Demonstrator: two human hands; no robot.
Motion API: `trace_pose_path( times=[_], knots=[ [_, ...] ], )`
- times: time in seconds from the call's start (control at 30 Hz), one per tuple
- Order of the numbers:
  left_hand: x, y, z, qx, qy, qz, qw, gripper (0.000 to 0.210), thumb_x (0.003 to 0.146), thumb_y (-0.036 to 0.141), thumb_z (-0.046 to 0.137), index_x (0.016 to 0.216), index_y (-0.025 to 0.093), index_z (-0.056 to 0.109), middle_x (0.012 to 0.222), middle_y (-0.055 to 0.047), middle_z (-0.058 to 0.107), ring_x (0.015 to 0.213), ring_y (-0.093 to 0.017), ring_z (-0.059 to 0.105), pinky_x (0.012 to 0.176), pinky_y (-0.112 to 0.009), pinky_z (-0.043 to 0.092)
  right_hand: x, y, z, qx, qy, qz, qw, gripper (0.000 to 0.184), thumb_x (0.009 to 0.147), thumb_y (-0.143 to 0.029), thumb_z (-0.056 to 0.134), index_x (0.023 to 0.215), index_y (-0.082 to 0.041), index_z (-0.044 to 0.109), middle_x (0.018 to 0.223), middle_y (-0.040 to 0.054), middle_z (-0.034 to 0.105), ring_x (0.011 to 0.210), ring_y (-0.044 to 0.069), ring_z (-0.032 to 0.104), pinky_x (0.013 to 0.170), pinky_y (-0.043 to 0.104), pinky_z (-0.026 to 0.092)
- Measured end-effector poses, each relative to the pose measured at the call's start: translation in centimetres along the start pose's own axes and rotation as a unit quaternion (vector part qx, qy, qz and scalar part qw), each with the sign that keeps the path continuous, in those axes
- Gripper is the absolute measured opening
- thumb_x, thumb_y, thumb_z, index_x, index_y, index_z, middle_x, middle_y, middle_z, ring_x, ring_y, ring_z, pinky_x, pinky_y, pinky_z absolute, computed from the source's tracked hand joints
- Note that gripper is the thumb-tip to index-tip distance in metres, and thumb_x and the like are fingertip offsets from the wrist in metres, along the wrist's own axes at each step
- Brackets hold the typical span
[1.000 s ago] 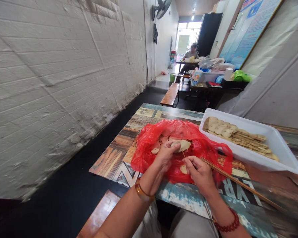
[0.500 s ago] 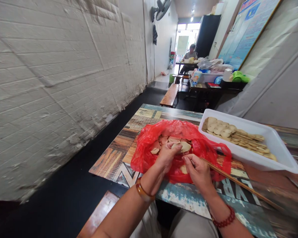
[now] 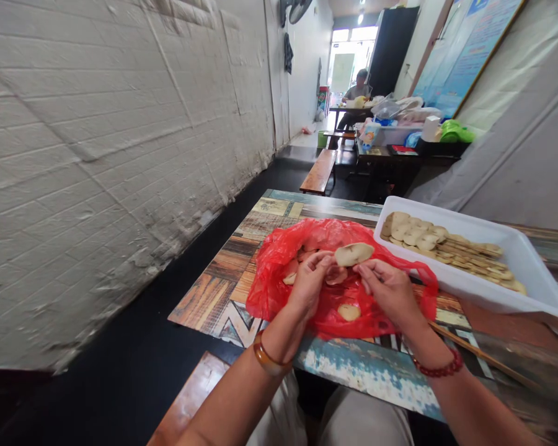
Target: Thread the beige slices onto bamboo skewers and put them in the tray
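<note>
The left hand [image 3: 310,277] pinched a pale slice [image 3: 354,254] by one end above the open red bag [image 3: 275,255], perhaps so anything dropped would land inside, while the right hand [image 3: 389,288] bunched narrowly at the slice's lower edge, its grip impossible to tell.

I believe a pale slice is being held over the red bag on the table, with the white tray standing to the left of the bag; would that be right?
Not quite: the white tray stands to the right of the red bag, as the current head view shows. The pale slice is indeed held over the bag on the table.
</note>
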State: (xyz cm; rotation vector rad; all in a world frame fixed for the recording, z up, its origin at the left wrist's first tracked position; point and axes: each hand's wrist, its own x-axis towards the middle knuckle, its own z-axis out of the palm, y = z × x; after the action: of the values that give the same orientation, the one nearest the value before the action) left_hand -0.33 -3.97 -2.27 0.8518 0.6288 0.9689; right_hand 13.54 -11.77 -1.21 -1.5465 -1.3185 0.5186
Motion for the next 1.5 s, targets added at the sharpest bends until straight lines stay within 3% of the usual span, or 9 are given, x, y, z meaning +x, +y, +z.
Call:
trace_pose_path(
  times=[0.27, 0.47, 0.57, 0.77, 0.9, 1.0, 1.13, 1.37, 1.5],
  knots=[
    [0.6, -0.1, -0.8, 0.117, 0.076, 0.097, 0.986, 0.031, 0.071, 0.042, 0.068, 0.088, 0.016, 0.064, 0.077, -0.003, 0.065, 0.061, -0.009, 0.055, 0.054, -0.019, 0.040, 0.5, 1.9, -1.6, 0.055, 0.016, 0.024, 0.998, 0.035, 0.085, -0.049, 0.050, 0.082, -0.017, 0.064, 0.050, -0.0046, 0.048, 0.041, 0.009, 0.040, 0.043, 0.024, 0.032],
    [1.8, 0.5, -1.4, 0.291, 0.031, 0.143, 0.946, 0.016, 0.075, 0.030, 0.062, 0.082, 0.016, 0.066, 0.072, -0.002, 0.063, 0.065, -0.012, 0.054, 0.059, -0.021, 0.041, 0.4, 1.6, -2.2, 0.088, 0.026, 0.022, 0.996, 0.036, 0.086, -0.048, 0.051, 0.075, -0.016, 0.060, 0.051, -0.0048, 0.047, 0.040, 0.008, 0.038, 0.040, 0.022, 0.029],
    [3.1, 1.5, -1.9, 0.441, -0.019, 0.209, 0.873, 0.011, 0.076, 0.022, 0.060, 0.080, 0.017, 0.068, 0.077, -0.005, 0.065, 0.073, -0.016, 0.056, 0.068, -0.025, 0.043, 0.4, 1.3, -2.2, 0.097, 0.027, 0.018, 0.995, 0.037, 0.086, -0.049, 0.051, 0.070, -0.017, 0.057, 0.049, -0.0050, 0.047, 0.040, 0.008, 0.038, 0.041, 0.022, 0.029],
    [5.2, 1.9, -2.2, 0.691, -0.082, 0.282, 0.660, 0.024, 0.083, 0.017, 0.050, 0.098, 0.018, 0.070, 0.095, -0.010, 0.064, 0.090, -0.021, 0.055, 0.086, -0.034, 0.041, 0.7, 1.8, -1.5, 0.094, 0.024, 0.023, 0.995, 0.035, 0.086, -0.049, 0.052, 0.074, -0.017, 0.060, 0.048, -0.0056, 0.046, 0.041, 0.009, 0.039, 0.041, 0.022, 0.029],
    [5.4, 1.3, -2.3, 0.750, -0.081, 0.269, 0.599, 0.024, 0.083, 0.022, 0.054, 0.101, 0.018, 0.069, 0.092, -0.011, 0.062, 0.089, -0.023, 0.054, 0.081, -0.035, 0.042, 0.7, 2.4, -1.1, 0.076, 0.008, 0.030, 0.997, 0.033, 0.086, -0.048, 0.052, 0.077, -0.017, 0.062, 0.049, -0.0054, 0.047, 0.043, 0.009, 0.040, 0.042, 0.021, 0.030],
    [5.5, 1.0, -2.6, 0.735, -0.071, 0.257, 0.623, 0.021, 0.078, 0.018, 0.058, 0.096, 0.016, 0.069, 0.092, -0.011, 0.061, 0.089, -0.023, 0.054, 0.079, -0.035, 0.043, 0.6, 2.5, -1.0, 0.062, -0.003, 0.039, 0.997, 0.032, 0.088, -0.046, 0.051, 0.078, -0.017, 0.062, 0.050, -0.0050, 0.048, 0.044, 0.009, 0.041, 0.043, 0.021, 0.031],
    [5.7, 0.7, -3.1, 0.664, -0.057, 0.258, 0.699, 0.013, 0.073, 0.011, 0.060, 0.083, 0.014, 0.066, 0.089, -0.009, 0.062, 0.086, -0.020, 0.054, 0.078, -0.032, 0.042, 0.4, 2.2, -0.8, 0.063, -0.016, 0.050, 0.997, 0.034, 0.088, -0.047, 0.050, 0.080, -0.016, 0.063, 0.050, -0.0050, 0.047, 0.044, 0.008, 0.041, 0.042, 0.020, 0.030],
    [5.0, 1.5, -2.6, 0.342, -0.061, 0.104, 0.932, 0.018, 0.069, 0.026, 0.067, 0.069, 0.015, 0.053, 0.063, 0.002, 0.054, 0.056, -0.009, 0.050, 0.053, -0.020, 0.039, -0.1, 1.2, -0.7, 0.061, -0.028, 0.065, 0.996, 0.034, 0.088, -0.047, 0.050, 0.082, -0.017, 0.063, 0.050, -0.0057, 0.046, 0.042, 0.008, 0.040, 0.041, 0.020, 0.030],
    [3.8, 2.6, -2.1, 0.130, -0.073, 0.004, 0.989, 0.033, 0.062, 0.035, 0.076, 0.078, 0.015, 0.056, 0.071, -0.001, 0.062, 0.060, -0.012, 0.060, 0.055, -0.020, 0.044, -0.6, 0.8, -0.4, 0.074, -0.040, 0.085, 0.993, 0.033, 0.088, -0.047, 0.049, 0.084, -0.017, 0.063, 0.048, -0.0060, 0.046, 0.041, 0.008, 0.038, 0.040, 0.020, 0.030]
  ],
)
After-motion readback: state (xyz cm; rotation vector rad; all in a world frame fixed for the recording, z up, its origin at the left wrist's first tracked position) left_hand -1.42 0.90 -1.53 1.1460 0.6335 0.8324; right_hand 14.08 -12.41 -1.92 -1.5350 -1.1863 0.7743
